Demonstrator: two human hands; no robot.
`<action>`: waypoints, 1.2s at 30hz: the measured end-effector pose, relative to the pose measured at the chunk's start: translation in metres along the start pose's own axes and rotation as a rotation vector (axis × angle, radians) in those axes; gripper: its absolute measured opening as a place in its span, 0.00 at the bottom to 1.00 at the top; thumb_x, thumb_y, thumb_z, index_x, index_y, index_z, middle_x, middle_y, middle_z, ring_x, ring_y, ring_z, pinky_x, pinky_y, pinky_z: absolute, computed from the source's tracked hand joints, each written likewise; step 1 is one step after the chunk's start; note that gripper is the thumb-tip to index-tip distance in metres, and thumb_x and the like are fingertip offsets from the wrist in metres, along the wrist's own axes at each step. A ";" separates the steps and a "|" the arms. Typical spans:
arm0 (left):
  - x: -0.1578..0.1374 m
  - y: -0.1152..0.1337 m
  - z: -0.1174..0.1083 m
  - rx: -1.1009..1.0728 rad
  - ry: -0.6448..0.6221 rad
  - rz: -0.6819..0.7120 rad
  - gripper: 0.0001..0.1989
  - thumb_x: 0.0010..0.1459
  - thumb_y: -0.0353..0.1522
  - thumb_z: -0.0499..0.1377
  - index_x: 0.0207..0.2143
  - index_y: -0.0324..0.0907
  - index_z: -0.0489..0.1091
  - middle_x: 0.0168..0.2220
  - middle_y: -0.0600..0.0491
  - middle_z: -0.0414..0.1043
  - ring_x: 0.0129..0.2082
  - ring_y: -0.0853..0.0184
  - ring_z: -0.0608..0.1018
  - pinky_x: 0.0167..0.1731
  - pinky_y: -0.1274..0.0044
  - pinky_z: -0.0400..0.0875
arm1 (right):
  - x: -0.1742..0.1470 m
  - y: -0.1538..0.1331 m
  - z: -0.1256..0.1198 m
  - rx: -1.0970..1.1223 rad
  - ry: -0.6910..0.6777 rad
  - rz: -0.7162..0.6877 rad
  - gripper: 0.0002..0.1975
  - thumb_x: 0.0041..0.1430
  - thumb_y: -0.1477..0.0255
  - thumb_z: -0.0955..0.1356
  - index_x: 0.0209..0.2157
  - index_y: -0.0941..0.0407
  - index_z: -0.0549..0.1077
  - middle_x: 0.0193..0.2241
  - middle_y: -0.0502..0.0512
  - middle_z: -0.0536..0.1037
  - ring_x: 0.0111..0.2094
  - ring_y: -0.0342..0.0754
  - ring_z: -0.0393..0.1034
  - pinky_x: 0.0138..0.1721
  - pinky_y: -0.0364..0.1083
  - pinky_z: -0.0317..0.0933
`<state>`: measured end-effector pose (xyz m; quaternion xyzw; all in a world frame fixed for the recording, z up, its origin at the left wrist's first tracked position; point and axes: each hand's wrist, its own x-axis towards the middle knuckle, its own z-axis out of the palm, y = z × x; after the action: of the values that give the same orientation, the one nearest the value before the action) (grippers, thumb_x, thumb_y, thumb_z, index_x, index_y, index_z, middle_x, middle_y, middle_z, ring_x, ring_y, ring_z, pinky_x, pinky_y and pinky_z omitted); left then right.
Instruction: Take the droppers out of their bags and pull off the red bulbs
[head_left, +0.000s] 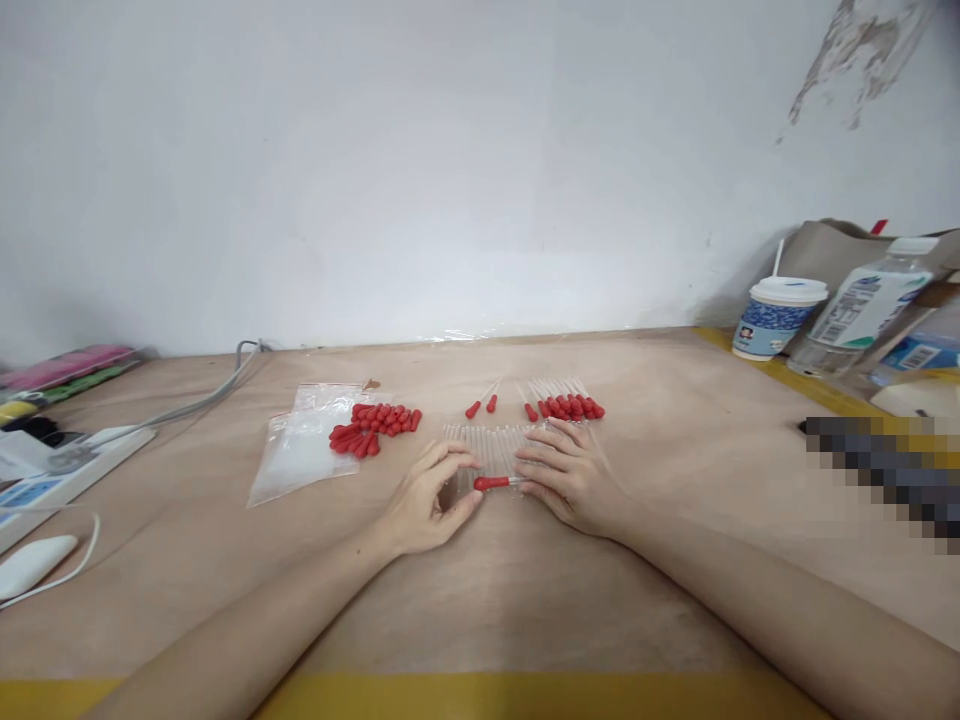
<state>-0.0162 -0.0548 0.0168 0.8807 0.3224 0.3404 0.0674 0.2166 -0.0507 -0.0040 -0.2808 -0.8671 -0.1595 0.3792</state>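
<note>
A dropper with a red rubber bulb (493,483) lies crosswise in front of me, its clear tube running under the fingers of my right hand (571,478), which grips it. My left hand (431,497) is at the bulb's end, thumb and forefinger curved and apart on either side of it. Just beyond both hands is a row of clear glass tubes (487,445), partly covered by my fingers. Farther back, several droppers with red bulbs (571,407) lie side by side, and two more droppers (473,409) rest to their left.
Loose red bulbs (386,418) are piled by clear plastic bags (300,455) at left. A power strip (75,480) and a white mouse-like object (36,566) lie far left. A paper cup (776,320) and a plastic bottle (862,310) stand at right.
</note>
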 end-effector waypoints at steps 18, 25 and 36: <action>0.008 -0.006 0.021 0.114 0.013 0.294 0.08 0.57 0.29 0.53 0.38 0.38 0.69 0.39 0.48 0.74 0.46 0.65 0.73 0.52 0.69 0.63 | 0.000 -0.002 0.008 0.155 -0.022 -0.092 0.07 0.57 0.77 0.63 0.38 0.57 0.70 0.36 0.52 0.76 0.42 0.43 0.67 0.54 0.51 0.55; 0.005 -0.007 0.019 0.118 -0.044 0.296 0.08 0.58 0.29 0.52 0.38 0.39 0.69 0.40 0.50 0.74 0.47 0.66 0.72 0.53 0.68 0.61 | -0.003 -0.003 0.008 0.158 -0.011 -0.152 0.08 0.58 0.78 0.62 0.38 0.59 0.69 0.37 0.56 0.75 0.44 0.44 0.67 0.55 0.50 0.56; 0.003 -0.006 0.014 0.115 -0.088 0.296 0.07 0.59 0.29 0.51 0.36 0.39 0.69 0.38 0.50 0.75 0.48 0.66 0.71 0.53 0.69 0.62 | -0.004 -0.002 0.000 0.062 -0.025 -0.247 0.10 0.57 0.79 0.62 0.41 0.63 0.69 0.39 0.58 0.76 0.48 0.47 0.65 0.56 0.53 0.55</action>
<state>-0.0087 -0.0472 0.0059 0.9350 0.2051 0.2887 -0.0201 0.2178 -0.0542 -0.0070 -0.1619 -0.9042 -0.1745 0.3546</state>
